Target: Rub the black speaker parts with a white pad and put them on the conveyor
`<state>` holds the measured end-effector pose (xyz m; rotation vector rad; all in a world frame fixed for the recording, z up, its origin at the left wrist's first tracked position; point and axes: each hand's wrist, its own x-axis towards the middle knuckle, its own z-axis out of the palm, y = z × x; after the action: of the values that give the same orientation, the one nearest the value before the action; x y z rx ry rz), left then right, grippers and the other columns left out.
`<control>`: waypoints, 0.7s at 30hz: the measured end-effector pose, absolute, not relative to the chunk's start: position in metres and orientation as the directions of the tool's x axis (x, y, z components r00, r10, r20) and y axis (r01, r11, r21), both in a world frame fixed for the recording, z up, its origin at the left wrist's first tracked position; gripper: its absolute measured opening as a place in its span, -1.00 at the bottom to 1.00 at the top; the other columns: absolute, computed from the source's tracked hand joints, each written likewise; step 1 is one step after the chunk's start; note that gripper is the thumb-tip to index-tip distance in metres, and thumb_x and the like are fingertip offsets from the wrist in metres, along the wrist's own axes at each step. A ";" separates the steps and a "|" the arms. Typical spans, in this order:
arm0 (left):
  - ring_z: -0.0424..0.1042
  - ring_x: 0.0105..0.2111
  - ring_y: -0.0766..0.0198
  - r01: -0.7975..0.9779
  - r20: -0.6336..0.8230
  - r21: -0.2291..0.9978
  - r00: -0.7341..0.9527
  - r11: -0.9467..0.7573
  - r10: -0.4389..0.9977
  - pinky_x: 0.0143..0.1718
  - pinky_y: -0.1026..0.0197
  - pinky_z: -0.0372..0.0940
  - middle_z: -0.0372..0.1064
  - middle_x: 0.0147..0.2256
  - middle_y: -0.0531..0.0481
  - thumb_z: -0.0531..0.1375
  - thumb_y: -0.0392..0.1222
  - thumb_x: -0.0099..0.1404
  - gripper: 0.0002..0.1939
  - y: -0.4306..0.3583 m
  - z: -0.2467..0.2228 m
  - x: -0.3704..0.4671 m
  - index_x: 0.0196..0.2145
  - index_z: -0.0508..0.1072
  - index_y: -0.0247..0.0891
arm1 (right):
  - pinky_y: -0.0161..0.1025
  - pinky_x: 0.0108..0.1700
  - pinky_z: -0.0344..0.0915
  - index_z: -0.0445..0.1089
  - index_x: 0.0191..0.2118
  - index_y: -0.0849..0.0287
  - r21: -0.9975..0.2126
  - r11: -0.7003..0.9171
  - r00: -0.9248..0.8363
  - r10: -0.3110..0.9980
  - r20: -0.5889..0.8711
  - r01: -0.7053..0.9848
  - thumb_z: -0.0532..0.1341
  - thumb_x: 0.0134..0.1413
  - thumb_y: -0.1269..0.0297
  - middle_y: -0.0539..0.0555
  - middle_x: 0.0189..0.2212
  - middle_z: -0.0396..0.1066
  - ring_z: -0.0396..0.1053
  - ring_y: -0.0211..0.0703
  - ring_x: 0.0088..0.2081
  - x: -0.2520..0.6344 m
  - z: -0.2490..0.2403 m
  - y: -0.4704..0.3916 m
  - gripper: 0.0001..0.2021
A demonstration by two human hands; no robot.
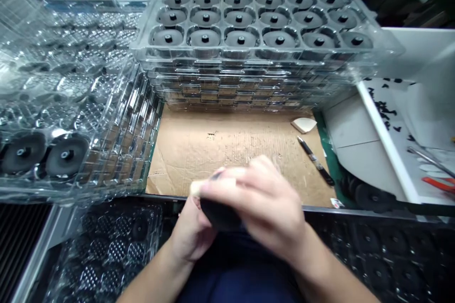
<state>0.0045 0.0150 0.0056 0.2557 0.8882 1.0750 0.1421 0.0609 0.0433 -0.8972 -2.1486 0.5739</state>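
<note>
Close to my body, just in front of the cardboard's near edge, my left hand (195,227) grips a black round disc (220,215) tilted on its edge. My right hand (266,199) reaches over the same disc with its fingers bent and pressed together, slightly smeared by motion. A small pale piece (196,188) shows at the right fingertips, by the disc's upper rim. Whether it is a finger cover or a separate pad, I cannot make out. The hands hide much of the disc.
Stacked clear trays (249,64) of black discs stand behind the cardboard (227,137); another tray stack (117,137) is at left. On the cardboard lie a black pen (315,161) and a cream wedge (304,124). A white bin (387,142) with tools stands right. Lower trays (106,251) flank my lap.
</note>
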 end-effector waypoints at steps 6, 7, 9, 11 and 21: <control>0.40 -0.06 0.18 -0.831 -0.477 0.490 -0.002 0.264 0.879 0.00 0.23 0.26 0.41 -0.04 0.07 0.38 -0.03 -0.13 -0.41 0.018 -0.014 -0.010 -0.08 0.40 0.01 | -0.23 -0.19 0.29 0.42 -0.13 0.11 -0.789 0.229 -0.236 0.965 0.110 0.570 0.11 0.16 0.37 0.05 -0.26 0.47 0.39 -0.21 -0.24 0.156 -0.021 0.057 -0.79; 0.39 -0.05 0.17 -0.835 -0.489 0.478 0.004 0.271 0.872 0.00 0.24 0.26 0.41 -0.04 0.06 0.37 -0.02 -0.14 -0.41 0.019 -0.015 -0.011 -0.08 0.41 -0.01 | -0.23 -0.21 0.31 0.43 -0.14 0.12 -0.804 0.203 -0.254 0.965 0.067 0.559 0.11 0.15 0.37 0.06 -0.26 0.48 0.40 -0.21 -0.25 0.157 -0.033 0.050 -0.80; 0.38 -0.04 0.17 -0.840 -0.513 0.452 0.032 0.302 0.858 -0.02 0.26 0.27 0.42 -0.05 0.07 0.38 -0.05 -0.15 -0.41 0.021 -0.014 -0.012 -0.09 0.42 -0.03 | -0.25 -0.26 0.35 0.45 -0.19 0.15 -0.815 0.168 -0.276 0.961 0.010 0.555 0.13 0.13 0.36 0.06 -0.33 0.50 0.43 -0.20 -0.30 0.157 -0.049 0.040 -0.82; 0.39 -0.05 0.17 -0.839 -0.522 0.437 0.057 0.324 0.851 -0.03 0.26 0.29 0.43 -0.06 0.07 0.39 -0.07 -0.15 -0.43 0.023 -0.011 -0.011 -0.11 0.43 -0.03 | -0.29 -0.34 0.36 0.46 -0.23 0.18 -0.815 0.122 -0.251 0.967 -0.030 0.567 0.13 0.13 0.36 0.07 -0.36 0.50 0.43 -0.21 -0.37 0.158 -0.051 0.035 -0.83; 0.39 -0.10 0.23 -0.760 -0.591 0.446 0.147 0.474 0.793 -0.05 0.27 0.25 0.46 -0.13 0.03 0.37 -0.17 -0.08 -0.46 0.017 -0.008 0.004 -0.08 0.42 -0.08 | -0.29 -0.26 0.32 0.33 -0.10 0.20 -0.830 0.390 -0.485 0.858 0.170 0.399 0.04 0.15 0.49 0.07 -0.32 0.39 0.34 -0.23 -0.30 0.127 0.053 0.052 -0.76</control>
<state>0.0040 0.0167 -0.0082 0.0446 0.8816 1.1173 0.1272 0.0523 0.0528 -1.0721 -2.0531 0.9937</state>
